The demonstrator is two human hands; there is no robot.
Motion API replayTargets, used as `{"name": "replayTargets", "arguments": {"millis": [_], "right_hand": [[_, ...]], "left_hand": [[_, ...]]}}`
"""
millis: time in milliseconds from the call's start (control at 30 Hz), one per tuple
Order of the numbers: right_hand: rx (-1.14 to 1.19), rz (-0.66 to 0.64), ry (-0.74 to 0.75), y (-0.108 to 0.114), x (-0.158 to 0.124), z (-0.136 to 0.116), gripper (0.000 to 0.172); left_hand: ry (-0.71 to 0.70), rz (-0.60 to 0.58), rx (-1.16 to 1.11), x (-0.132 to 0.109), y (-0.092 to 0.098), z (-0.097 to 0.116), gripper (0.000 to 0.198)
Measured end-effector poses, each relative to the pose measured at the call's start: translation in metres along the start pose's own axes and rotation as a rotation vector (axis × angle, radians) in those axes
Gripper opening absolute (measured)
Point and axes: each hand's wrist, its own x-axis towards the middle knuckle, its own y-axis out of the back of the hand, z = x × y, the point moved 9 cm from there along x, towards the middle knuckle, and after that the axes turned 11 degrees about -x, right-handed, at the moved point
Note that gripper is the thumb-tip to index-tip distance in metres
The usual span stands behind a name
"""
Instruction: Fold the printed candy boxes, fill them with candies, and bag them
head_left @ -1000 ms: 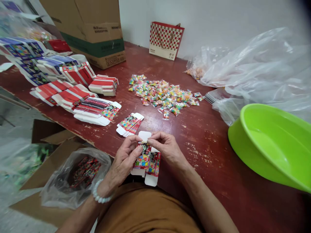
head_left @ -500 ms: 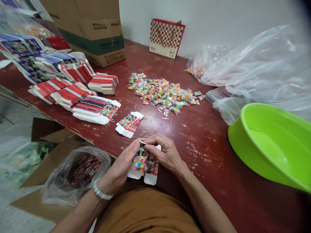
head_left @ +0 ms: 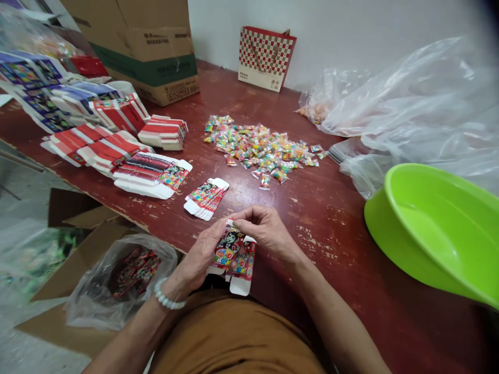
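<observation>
My left hand (head_left: 202, 254), with a pale bead bracelet at the wrist, is closed around a small printed candy box (head_left: 228, 244), red and black with a cartoon face. The thumb and fingers of my right hand (head_left: 263, 228) pinch the white flap at the top of that same box. Partly behind it, at the table edge, is a second printed box (head_left: 244, 262) with a white flap pointing down; what supports it is hidden. Just beyond my hands lies a fanned stack of flat boxes (head_left: 206, 197). Farther off is a pile of wrapped candies (head_left: 257, 148).
Bundled flat cartons (head_left: 97, 145) line the table's left side, before a large cardboard box (head_left: 156, 57). A green basin (head_left: 393, 234) and plastic bags (head_left: 409, 114) occupy the right. Below the left edge, an open carton holds a lined bag (head_left: 128, 280). A checkered gift bag (head_left: 265, 59) stands behind.
My right hand has shifted slightly up, its fingers now at the box's top flap, which shows white. The box in my left hand has tilted and risen a little.
</observation>
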Motion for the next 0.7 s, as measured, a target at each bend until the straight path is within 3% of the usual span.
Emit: {"name": "replayTargets", "arguments": {"millis": [100, 167, 233, 333, 433, 533, 567, 633, 700], "right_hand": [[-0.009, -0.009, 0.095, -0.002, -0.003, -0.006, 0.019], [-0.066, -0.039, 0.188, -0.003, -0.007, -0.013, 0.018], [-0.204, -0.041, 0.299, -0.004, -0.013, -0.023, 0.017], [-0.515, -0.026, 0.473, -0.009, -0.023, -0.040, 0.010], [-0.662, -0.098, 0.525, -0.013, -0.019, -0.041, 0.010], [-0.709, 0.005, 0.414, 0.017, 0.014, -0.026, 0.017], [-0.788, 0.142, 0.379, 0.036, 0.028, -0.022, 0.014], [-1.025, 0.316, 0.349, 0.063, 0.051, -0.012, 0.031], [-1.197, 0.348, 0.288, 0.079, 0.073, 0.005, 0.044]], "left_hand": [[-0.050, 0.003, 0.022, 0.000, 0.003, 0.006, 0.048], [-0.011, 0.032, 0.008, -0.001, 0.005, 0.003, 0.050], [0.019, 0.072, -0.013, -0.001, 0.006, 0.000, 0.052], [-0.057, 0.113, -0.011, -0.001, 0.004, 0.004, 0.049], [-0.083, 0.142, -0.038, -0.007, 0.004, 0.004, 0.049], [0.033, 0.188, -0.137, -0.026, 0.011, -0.013, 0.055], [0.074, 0.199, -0.174, -0.034, 0.015, -0.020, 0.054], [0.143, 0.212, -0.238, -0.049, 0.021, -0.037, 0.050], [0.191, 0.249, -0.267, -0.061, 0.031, -0.054, 0.049]]}}
